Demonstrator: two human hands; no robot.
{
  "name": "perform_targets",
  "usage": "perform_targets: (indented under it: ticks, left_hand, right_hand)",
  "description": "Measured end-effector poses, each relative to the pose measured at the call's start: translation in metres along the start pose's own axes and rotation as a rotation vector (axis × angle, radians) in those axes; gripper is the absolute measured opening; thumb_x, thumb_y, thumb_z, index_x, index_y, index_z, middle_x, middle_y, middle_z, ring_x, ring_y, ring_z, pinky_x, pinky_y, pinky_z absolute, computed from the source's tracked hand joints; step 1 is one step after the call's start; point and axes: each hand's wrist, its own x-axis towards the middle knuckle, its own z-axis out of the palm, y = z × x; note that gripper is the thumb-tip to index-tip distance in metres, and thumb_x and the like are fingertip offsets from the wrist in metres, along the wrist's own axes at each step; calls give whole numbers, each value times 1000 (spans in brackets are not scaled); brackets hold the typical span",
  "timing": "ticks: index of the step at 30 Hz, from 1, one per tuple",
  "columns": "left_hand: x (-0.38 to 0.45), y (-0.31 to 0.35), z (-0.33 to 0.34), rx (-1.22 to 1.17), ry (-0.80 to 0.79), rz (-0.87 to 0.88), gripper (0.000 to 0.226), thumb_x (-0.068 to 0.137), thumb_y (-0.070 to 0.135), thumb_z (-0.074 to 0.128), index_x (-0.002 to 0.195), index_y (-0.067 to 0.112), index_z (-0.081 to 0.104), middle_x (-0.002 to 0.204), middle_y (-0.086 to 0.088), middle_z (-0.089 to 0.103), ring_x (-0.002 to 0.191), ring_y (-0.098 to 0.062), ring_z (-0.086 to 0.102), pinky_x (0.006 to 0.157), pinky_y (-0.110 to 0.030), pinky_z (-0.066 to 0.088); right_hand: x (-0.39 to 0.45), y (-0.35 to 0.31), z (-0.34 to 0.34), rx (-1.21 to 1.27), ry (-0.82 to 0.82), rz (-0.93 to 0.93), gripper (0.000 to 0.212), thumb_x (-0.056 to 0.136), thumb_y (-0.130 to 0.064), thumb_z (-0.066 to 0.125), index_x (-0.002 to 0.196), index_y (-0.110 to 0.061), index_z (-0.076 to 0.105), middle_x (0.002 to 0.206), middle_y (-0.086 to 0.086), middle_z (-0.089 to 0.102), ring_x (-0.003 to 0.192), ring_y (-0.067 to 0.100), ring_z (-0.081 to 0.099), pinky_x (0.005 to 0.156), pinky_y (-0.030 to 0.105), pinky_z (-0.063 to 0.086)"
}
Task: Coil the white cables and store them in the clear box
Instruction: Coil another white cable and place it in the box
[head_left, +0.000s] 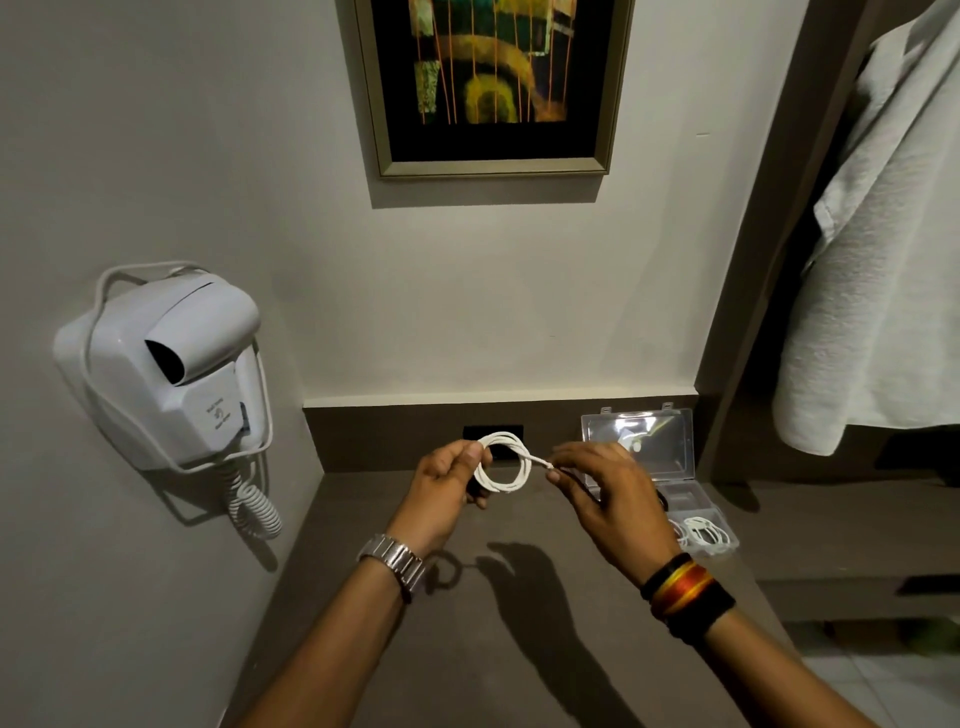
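A white cable (511, 483) is wound into a small round coil and held in the air above the brown counter (498, 623). My left hand (447, 488) pinches the coil's left side between thumb and fingers. My right hand (608, 499) pinches the cable's loose end at the coil's right side. The clear box (670, 467) stands open at the back right of the counter, its lid upright against the wall. Another coiled white cable (704, 535) lies in the box's near compartment. My right hand hides part of the box.
A white wall-mounted hair dryer (166, 369) with a spiral cord hangs on the left wall. A framed picture (493, 83) hangs above. A black wall socket (493, 434) sits behind the coil. A white robe (883, 260) hangs at the right, beside a shelf.
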Motion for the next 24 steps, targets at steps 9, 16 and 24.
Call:
perform_targets:
  ticks: [9, 16, 24]
  left_hand:
    - [-8, -1, 22, 40, 72, 28, 29, 103, 19, 51, 89, 3, 70, 75, -11, 66, 54, -8, 55, 54, -22, 48]
    - [-6, -7, 28, 161, 70, 39, 26, 102, 27, 54, 91, 14, 74, 70, -3, 67, 51, -3, 55, 52, -22, 45]
    - [-3, -8, 19, -361, -193, -448, 26, 100, 23, 55, 109, 5, 70, 82, -5, 69, 60, -11, 60, 47, -19, 45]
  right_hand:
    - [5, -18, 5, 1128, -202, 602, 25, 95, 1, 57, 111, 0, 76, 109, 22, 78, 114, 44, 67, 98, 45, 58]
    - [1, -14, 0, 1200, -237, 561, 46, 83, -10, 77, 126, -10, 63, 111, 24, 76, 108, 34, 73, 99, 43, 56]
    - [-8, 24, -2, 947, -111, 567, 27, 81, 3, 78, 105, 8, 67, 93, 30, 77, 78, 27, 69, 71, 30, 55]
